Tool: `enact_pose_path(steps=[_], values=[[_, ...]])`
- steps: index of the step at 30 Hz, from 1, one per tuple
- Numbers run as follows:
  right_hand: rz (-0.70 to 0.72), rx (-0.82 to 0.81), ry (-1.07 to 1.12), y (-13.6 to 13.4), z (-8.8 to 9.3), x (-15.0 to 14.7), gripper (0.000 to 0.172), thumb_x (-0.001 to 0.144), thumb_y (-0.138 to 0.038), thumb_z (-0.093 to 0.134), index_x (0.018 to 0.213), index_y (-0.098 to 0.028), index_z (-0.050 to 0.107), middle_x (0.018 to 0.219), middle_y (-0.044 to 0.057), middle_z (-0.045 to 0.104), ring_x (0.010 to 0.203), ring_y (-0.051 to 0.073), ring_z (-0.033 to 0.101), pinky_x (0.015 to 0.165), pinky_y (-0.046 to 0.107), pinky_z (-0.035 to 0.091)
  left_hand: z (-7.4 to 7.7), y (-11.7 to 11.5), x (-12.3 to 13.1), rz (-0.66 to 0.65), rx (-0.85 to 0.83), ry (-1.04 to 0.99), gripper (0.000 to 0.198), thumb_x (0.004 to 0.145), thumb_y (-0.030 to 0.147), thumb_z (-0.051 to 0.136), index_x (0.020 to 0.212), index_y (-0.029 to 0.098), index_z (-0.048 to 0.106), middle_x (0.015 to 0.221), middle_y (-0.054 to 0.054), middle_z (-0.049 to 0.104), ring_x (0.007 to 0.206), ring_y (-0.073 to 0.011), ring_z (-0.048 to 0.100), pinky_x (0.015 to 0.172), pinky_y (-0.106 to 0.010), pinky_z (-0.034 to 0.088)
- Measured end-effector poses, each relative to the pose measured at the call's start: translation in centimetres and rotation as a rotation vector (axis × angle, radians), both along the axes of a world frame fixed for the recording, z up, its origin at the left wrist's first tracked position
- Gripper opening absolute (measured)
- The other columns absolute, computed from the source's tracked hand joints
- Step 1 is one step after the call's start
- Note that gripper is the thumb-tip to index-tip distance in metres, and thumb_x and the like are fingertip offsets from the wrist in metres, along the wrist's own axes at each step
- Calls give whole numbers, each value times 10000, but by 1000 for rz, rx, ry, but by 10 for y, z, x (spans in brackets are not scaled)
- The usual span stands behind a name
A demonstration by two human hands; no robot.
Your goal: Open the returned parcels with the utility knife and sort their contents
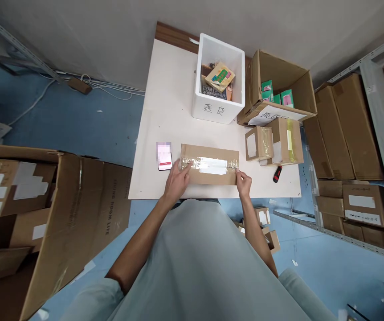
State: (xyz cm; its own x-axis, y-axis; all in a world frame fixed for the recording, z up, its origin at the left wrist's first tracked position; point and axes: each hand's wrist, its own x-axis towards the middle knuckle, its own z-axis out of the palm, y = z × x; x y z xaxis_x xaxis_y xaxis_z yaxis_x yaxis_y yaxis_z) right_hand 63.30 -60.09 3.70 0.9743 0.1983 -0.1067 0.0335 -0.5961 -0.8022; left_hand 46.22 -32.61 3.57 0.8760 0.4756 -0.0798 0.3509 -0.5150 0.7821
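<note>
A long flat cardboard box [212, 178] with clear tape and white labels lies near the table's front edge. My left hand [177, 179] rests at its left end, fingers stretched out, the index finger touching the taped top. At the opposite end, my right hand [243, 183] pinches the box's right edge between thumb and fingers. A phone [165, 162] with a lit screen lies just left of my left hand. To the right of my right hand is a red and black box cutter [277, 174].
On the white table [168, 89] stand a white foam bin [212, 109] with books, an open carton [279, 111] holding green boxes, and two small taped boxes [283, 142]. A large carton [88, 200] of parcels flanks me on the left; shelves [372, 84] with boxes stand right.
</note>
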Motion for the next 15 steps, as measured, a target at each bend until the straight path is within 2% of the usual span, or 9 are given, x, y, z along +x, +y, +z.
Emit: enact_pose_path(steps=[2, 4, 9, 11, 15], values=[[-6, -32, -88, 12, 16, -9, 622, 1047, -707, 539, 961, -199, 888, 1102, 144, 863, 1110, 363, 754, 1054, 470, 549, -2, 5, -5, 22, 34, -84, 502, 1069, 265, 514, 1533, 255, 706, 1771, -142, 450, 1722, -438, 242, 1369, -675, 292], [48, -98, -198, 28, 35, -19, 557, 1101, -628, 532, 1057, -212, 901, 1170, 147, 855, 1153, 352, 751, 1086, 476, 536, -2, 12, -11, 43, 65, -111, 486, 1076, 255, 501, 1516, 245, 707, 1769, -136, 471, 1736, -416, 212, 1388, -679, 246], [200, -384, -427, 86, 82, -58, 402, 1177, -442, 545, 1173, -187, 855, 1177, 147, 814, 1086, 277, 756, 1056, 430, 527, -9, 46, -34, 48, 102, -61, 540, 1071, 234, 476, 1576, 246, 665, 1711, -121, 548, 1651, -371, 424, 1374, -591, 369], [297, -443, -455, 115, 98, -76, 355, 1174, -431, 572, 1213, -186, 825, 1168, 149, 790, 1026, 261, 753, 1013, 412, 541, -12, 65, -45, 65, 92, -63, 554, 1046, 227, 517, 1577, 254, 674, 1723, -103, 542, 1624, -370, 478, 1363, -562, 405], [396, -509, -471, 164, 118, -102, 379, 1182, -409, 538, 1252, -129, 784, 1068, 164, 759, 1002, 282, 737, 1016, 428, 561, -9, 91, -59, 98, 78, -44, 550, 1038, 257, 524, 1560, 286, 695, 1682, -69, 605, 1557, -321, 576, 1331, -515, 450]])
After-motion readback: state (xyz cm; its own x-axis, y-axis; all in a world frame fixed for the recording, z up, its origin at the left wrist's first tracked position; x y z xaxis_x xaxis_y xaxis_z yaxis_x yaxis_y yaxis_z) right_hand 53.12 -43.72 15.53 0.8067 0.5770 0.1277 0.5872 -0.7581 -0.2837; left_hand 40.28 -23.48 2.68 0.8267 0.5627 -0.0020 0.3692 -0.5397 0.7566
